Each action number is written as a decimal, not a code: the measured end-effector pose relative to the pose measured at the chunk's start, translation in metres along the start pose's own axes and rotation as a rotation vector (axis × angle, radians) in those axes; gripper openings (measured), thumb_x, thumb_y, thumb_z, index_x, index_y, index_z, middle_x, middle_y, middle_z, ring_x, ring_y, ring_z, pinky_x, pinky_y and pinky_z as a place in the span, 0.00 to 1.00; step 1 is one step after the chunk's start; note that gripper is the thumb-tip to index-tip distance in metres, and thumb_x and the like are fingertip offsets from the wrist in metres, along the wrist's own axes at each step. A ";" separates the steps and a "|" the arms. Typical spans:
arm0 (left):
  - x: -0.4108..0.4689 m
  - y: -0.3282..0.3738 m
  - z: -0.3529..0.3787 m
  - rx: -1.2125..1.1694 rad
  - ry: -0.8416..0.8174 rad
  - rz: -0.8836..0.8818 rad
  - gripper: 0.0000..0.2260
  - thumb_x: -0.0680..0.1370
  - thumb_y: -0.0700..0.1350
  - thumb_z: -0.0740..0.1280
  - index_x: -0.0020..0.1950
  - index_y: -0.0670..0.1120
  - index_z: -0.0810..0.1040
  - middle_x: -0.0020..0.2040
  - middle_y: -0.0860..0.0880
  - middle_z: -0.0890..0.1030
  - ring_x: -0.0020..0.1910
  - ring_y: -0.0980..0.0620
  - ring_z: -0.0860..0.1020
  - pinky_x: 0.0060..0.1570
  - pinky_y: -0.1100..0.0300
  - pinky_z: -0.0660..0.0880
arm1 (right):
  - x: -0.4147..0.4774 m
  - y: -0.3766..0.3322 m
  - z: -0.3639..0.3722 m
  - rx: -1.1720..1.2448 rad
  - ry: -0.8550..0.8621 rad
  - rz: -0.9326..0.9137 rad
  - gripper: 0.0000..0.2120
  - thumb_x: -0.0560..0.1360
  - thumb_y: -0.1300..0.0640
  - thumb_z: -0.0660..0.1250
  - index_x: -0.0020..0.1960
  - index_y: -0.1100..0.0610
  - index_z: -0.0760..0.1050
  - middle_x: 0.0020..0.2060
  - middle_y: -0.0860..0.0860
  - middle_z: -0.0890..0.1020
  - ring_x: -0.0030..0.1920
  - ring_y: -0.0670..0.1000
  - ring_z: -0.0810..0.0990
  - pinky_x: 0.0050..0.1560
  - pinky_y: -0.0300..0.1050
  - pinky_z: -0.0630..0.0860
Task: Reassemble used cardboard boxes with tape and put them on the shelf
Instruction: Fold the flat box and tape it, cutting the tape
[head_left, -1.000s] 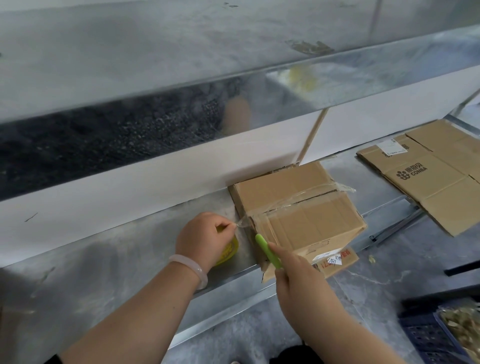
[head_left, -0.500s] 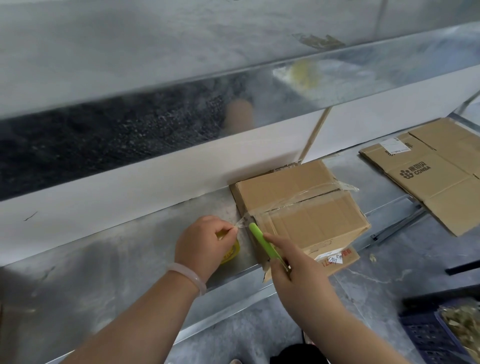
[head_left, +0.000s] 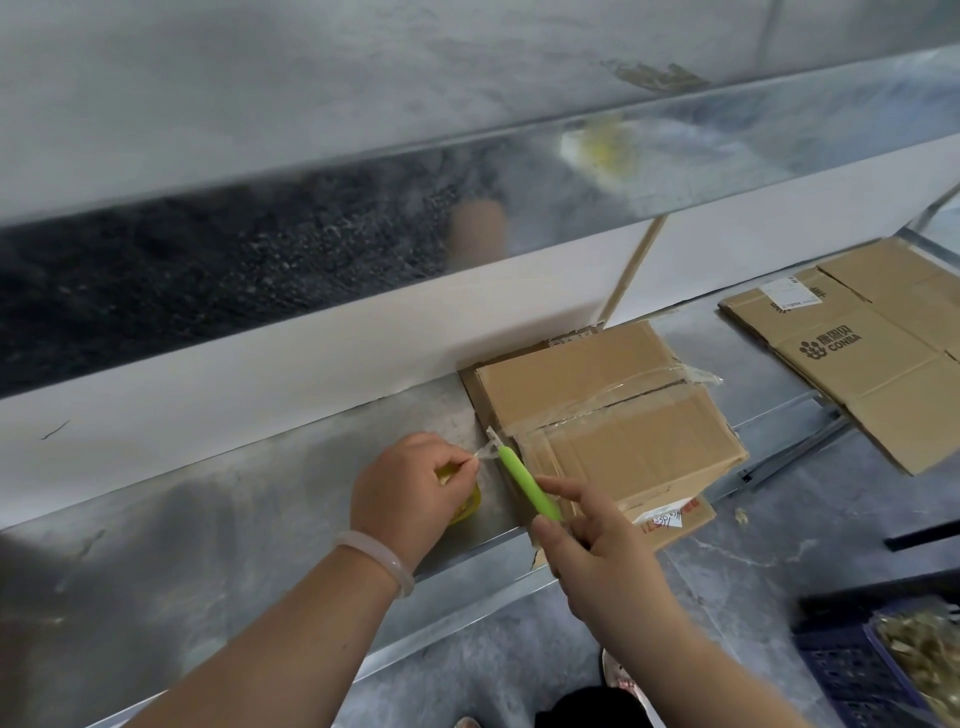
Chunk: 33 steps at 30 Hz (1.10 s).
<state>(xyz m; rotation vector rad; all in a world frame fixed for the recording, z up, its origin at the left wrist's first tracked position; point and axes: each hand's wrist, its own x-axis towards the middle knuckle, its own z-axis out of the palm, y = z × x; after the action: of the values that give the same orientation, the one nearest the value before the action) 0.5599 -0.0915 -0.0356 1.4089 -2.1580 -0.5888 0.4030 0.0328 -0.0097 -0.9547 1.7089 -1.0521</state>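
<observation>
The cardboard box (head_left: 613, 415) stands on the shelf (head_left: 234, 519), its rear against the back wall and its near side at the shelf's front edge. The left hand (head_left: 410, 488) lies just left of the box, over the tape roll (head_left: 465, 506) resting on the shelf. The tape strip (head_left: 485, 452) runs from the pinching left fingers to the box's top left edge. The right hand (head_left: 597, 551), in front of the box's left corner, holds the cutter (head_left: 524, 483) with its tip at the strip, between left hand and box. The flattened cardboard (head_left: 872, 353) lies on the shelf well right of the box. The crate (head_left: 852, 670) sits below, at front right.
</observation>
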 end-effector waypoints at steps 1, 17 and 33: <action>0.000 0.000 0.000 0.000 -0.006 -0.006 0.05 0.76 0.53 0.70 0.45 0.55 0.84 0.42 0.60 0.77 0.41 0.60 0.73 0.38 0.66 0.69 | 0.000 -0.001 0.001 0.011 -0.007 0.015 0.12 0.79 0.56 0.66 0.59 0.42 0.75 0.27 0.47 0.77 0.25 0.44 0.68 0.28 0.41 0.65; 0.003 0.008 0.000 0.068 -0.030 -0.020 0.08 0.78 0.55 0.67 0.48 0.55 0.84 0.43 0.60 0.76 0.41 0.60 0.71 0.37 0.71 0.65 | -0.003 -0.010 0.010 -0.592 -0.068 -0.078 0.24 0.84 0.49 0.53 0.75 0.30 0.52 0.39 0.47 0.82 0.37 0.46 0.80 0.41 0.45 0.80; 0.003 0.011 0.006 0.124 -0.049 0.016 0.07 0.77 0.54 0.67 0.44 0.56 0.84 0.42 0.58 0.77 0.40 0.59 0.72 0.33 0.69 0.64 | 0.004 -0.030 0.017 -1.097 -0.170 0.062 0.38 0.82 0.62 0.53 0.77 0.39 0.32 0.31 0.49 0.67 0.29 0.47 0.66 0.27 0.42 0.61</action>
<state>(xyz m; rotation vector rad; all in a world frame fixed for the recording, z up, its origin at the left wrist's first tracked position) 0.5471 -0.0899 -0.0326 1.4537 -2.2769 -0.4962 0.4222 0.0147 0.0129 -1.5615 2.1342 0.1161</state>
